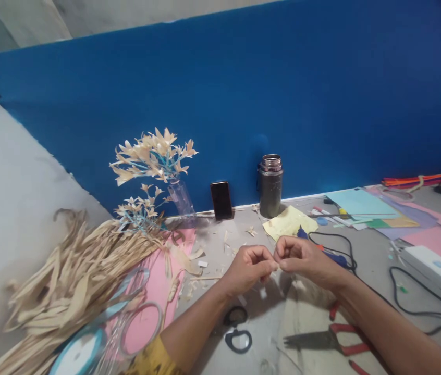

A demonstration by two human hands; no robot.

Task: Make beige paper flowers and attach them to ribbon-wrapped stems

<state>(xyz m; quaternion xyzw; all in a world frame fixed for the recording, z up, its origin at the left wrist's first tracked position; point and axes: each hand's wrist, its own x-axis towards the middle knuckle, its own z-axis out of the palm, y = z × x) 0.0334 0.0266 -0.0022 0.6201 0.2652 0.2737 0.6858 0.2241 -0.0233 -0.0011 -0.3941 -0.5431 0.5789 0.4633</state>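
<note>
Above the middle of the table, my left hand (pixel 249 266) and my right hand (pixel 302 259) meet at the fingertips. Both are closed in a pinch, thumb against curled fingers. Whatever lies between the fingertips is too small to make out. Below my left hand are black-handled scissors (pixel 238 341). Under my right forearm lie red-handled shears (pixel 322 339) on a pale cloth-like sheet (pixel 302 307). A blue glue gun (pixel 335 257) with a black cord is partly hidden behind my right wrist.
At left lie dried husk strips (pixel 83 271), pink paper (pixel 161 291) and a ribbon spool (pixel 80 351). Pale flowers (pixel 150 153) rise from a clear bottle (pixel 182 200). A phone (pixel 221 200) and a flask (pixel 271 187) stand by the blue wall. A white power strip (pixel 435 265) with cables is at right.
</note>
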